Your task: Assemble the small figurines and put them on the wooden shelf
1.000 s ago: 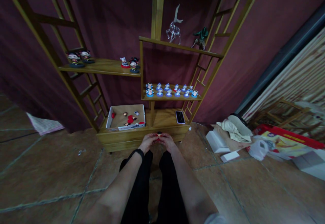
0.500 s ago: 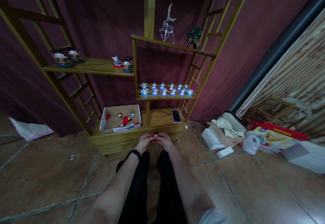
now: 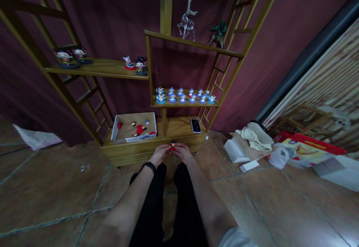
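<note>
Between my two hands, in front of the low drawer unit, is a small red figurine (image 3: 173,146) with a dark head, standing upright. My left hand (image 3: 160,154) pinches it from the left side, and my right hand (image 3: 183,153) grips it from the right. Its base is partly covered by my fingers. Up and to the left, a shallow cardboard box (image 3: 126,116) with white sides holds several small red, black and white figurine pieces. A dark phone (image 3: 196,125) lies on the wooden surface to the right of the box.
Above stands a wooden shelf unit (image 3: 120,69). Several blue-based figurines (image 3: 182,98), a clear deer figure (image 3: 187,24) and dark-haired dolls (image 3: 140,66) stand on its boards. On the tiled floor at right lie white boxes (image 3: 236,151), a plastic bag (image 3: 279,157) and a red carton (image 3: 311,143).
Both hands have raised the figurine slightly, so more of its head and red body shows. The camera view has shifted a little.
</note>
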The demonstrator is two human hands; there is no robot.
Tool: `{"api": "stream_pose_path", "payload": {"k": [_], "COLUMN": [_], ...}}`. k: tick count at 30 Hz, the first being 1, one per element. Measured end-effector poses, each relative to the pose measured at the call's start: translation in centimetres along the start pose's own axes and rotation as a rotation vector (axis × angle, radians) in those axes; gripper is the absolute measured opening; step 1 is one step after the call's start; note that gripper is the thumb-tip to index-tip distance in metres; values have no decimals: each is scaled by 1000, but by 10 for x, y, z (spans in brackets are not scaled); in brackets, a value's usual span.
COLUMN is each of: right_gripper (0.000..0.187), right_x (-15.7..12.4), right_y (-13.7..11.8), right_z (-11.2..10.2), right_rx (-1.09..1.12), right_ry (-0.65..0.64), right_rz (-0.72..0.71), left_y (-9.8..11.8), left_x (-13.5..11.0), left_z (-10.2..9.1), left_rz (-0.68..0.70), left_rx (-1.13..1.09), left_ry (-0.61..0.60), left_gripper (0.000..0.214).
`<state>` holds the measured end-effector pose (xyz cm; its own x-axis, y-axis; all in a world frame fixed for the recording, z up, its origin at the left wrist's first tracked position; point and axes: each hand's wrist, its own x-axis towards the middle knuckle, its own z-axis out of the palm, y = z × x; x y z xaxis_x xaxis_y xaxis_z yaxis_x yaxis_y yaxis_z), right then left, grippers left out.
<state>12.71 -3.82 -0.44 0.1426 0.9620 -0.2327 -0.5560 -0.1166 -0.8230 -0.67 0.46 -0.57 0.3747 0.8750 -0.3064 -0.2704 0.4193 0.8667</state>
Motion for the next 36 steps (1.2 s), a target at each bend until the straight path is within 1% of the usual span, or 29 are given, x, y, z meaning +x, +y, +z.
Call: {"api": "stream_pose_path", "payload": {"k": [5,12,16,19,25,28,32,34,36], "right_gripper": [26,27,30,31,28,27,27,28,30], "right_x": [-1,0,0,-2,-4,-3,0,1,2], "right_y": [-1,1,1,-1,-3,-3,-1,0,0], "right_z": [0,1,1,3,6,5,3,1,0], "right_rx": [-22,-56,-75,-73,-72,-83,-108,-109,-100], "right_ry": [7,18,22,12,40,57,74,74,71], "right_rz": [-7,-16,-26,-38,-13,1,-9,-30,-51], "left_y": [1,1,-1,-2,-2,-2,-4,-5,-6], "left_x": [-1,-5,-3,-3,-5,-6,-4,-4,-5], "left_z": [0,3,2,2,3,4,8,11,14], "left_rz": [-4,28,39,47,61,92,163,244,357], "left_rx": [-14,-12,-9,-24,-5,52,193,309,478], "left_ry": [-27,23,9,24,12,-13,-66,-56,-25], "left_gripper": [27,27,31,33,37,39,34,34,35]}}
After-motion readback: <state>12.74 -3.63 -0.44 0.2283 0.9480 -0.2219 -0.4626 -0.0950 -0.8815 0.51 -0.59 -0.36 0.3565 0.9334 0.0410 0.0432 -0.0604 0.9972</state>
